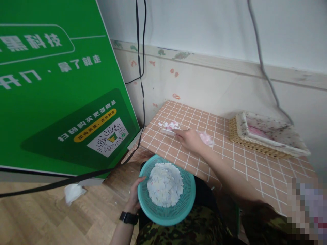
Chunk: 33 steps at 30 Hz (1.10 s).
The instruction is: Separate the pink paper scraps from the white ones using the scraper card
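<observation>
My left hand (135,193) is closed on the left rim of a teal plastic colander (190,190), which sits at my lap just below the table edge. A heap of small torn white paper scraps (165,183) fills its middle. Over the tabletop, my right hand (188,139) pinches a flat white strip (167,131), whose exact kind I cannot make out. Against the strip's far side lies a little pile of white and pink paper bits (170,125). Just right of that hand is a crumpled, pale pink, see-through bundle (205,139), partly hidden by the wrist.
A brown checked cloth covers the table (237,166) along the wall. A lined wicker basket (260,136) stands at its right. Left is a big green cabinet (63,85), with a black cable (142,85) hanging beside it. A white crumpled bag (74,193) lies on the wooden floor.
</observation>
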Tool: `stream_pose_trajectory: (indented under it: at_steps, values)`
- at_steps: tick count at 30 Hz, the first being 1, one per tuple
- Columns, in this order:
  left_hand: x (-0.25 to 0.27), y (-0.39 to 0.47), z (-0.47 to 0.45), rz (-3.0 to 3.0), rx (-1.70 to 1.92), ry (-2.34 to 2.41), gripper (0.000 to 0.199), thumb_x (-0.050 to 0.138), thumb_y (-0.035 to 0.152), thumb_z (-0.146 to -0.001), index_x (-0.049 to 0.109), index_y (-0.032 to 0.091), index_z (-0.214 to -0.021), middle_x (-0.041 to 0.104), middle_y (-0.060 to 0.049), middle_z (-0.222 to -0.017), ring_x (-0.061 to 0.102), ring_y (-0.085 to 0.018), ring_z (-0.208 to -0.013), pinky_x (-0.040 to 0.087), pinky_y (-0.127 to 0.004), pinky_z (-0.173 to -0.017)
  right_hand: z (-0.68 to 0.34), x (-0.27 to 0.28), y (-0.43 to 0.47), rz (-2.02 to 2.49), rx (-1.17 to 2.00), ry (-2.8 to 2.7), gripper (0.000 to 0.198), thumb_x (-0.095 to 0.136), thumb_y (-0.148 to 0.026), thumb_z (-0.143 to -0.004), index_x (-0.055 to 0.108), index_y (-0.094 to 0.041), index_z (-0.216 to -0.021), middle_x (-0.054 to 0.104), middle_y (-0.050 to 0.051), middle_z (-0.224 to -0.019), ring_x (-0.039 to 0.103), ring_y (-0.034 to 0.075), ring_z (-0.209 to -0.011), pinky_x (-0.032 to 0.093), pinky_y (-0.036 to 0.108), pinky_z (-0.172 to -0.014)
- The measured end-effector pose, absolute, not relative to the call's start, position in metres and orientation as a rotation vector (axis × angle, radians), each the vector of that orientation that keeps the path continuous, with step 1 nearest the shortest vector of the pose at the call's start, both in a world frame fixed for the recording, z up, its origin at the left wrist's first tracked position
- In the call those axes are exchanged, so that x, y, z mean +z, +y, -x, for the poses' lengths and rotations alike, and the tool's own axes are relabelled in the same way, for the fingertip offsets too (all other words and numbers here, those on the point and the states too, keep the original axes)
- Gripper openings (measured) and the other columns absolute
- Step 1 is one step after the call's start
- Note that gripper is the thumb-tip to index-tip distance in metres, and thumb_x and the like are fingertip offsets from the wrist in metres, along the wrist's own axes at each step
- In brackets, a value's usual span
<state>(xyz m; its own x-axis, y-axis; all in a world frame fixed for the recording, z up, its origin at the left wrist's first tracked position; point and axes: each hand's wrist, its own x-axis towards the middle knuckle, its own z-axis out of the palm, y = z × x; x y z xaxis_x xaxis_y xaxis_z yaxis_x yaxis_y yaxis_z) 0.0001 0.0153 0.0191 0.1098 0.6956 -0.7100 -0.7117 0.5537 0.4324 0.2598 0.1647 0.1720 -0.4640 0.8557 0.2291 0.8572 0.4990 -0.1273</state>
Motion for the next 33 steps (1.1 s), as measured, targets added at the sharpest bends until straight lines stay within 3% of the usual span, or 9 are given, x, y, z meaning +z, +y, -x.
stream_pose_trajectory:
  at_steps: [6,14,18,23,28,33]
  values:
    - [0.008,0.008,-0.005,0.04,0.975,1.041,0.014,0.07,0.025,-0.066,0.071,0.012,-0.07,0.073,-0.006,-0.063,0.065,-0.021,-0.056,0.051,-0.033,-0.061,-0.266,0.174,0.145,1.358,0.106,-2.561,0.039,0.043,-0.024,-0.09,0.056,-0.025,-0.127,0.07,0.004,-0.073,0.06,0.014,-0.061,0.035,0.025,-0.057]
    - [0.004,0.006,-0.018,0.021,0.927,1.05,0.012,0.068,0.023,-0.067,0.07,0.011,-0.068,0.072,-0.007,-0.062,0.064,-0.02,-0.055,0.05,-0.033,-0.061,-0.27,0.178,0.157,1.38,0.196,-2.464,0.033,0.046,-0.028,-0.091,0.063,-0.027,-0.119,0.072,0.004,-0.096,0.065,0.016,-0.075,0.041,0.027,-0.067]
    - [0.001,0.007,-0.017,0.024,0.941,1.048,0.011,0.068,0.022,-0.067,0.07,0.011,-0.069,0.072,-0.007,-0.062,0.064,-0.019,-0.055,0.05,-0.032,-0.061,-0.268,0.177,0.152,1.304,0.248,-2.552,0.033,0.046,-0.025,-0.09,0.064,-0.028,-0.117,0.073,0.003,-0.093,0.065,0.015,-0.074,0.04,0.025,-0.064]
    - [-0.001,0.004,-0.016,0.007,0.94,1.021,0.019,0.067,0.027,-0.069,0.072,0.009,-0.075,0.074,-0.009,-0.067,0.065,-0.022,-0.06,0.05,-0.034,-0.066,-0.273,0.181,0.123,1.366,0.138,-2.548,0.038,0.041,-0.02,-0.089,0.06,-0.022,-0.122,0.071,0.004,-0.077,0.062,0.014,-0.063,0.038,0.026,-0.058]
    - [-0.006,0.004,-0.015,-0.003,1.0,1.08,0.013,0.071,0.023,-0.065,0.072,0.012,-0.073,0.073,-0.006,-0.066,0.064,-0.021,-0.058,0.049,-0.034,-0.065,-0.22,0.178,0.09,1.207,0.06,-2.616,0.047,0.043,-0.015,-0.084,0.045,-0.014,-0.131,0.065,0.013,-0.109,0.062,0.018,-0.075,0.04,0.028,-0.06]
    - [-0.011,0.005,-0.015,-0.002,1.031,1.098,0.014,0.071,0.024,-0.064,0.072,0.013,-0.072,0.074,-0.005,-0.068,0.065,-0.021,-0.06,0.05,-0.033,-0.066,-0.176,0.165,0.087,1.291,0.028,-2.664,0.036,0.039,-0.013,-0.087,0.048,-0.01,-0.121,0.066,0.015,-0.094,0.062,0.02,-0.07,0.04,0.03,-0.052]
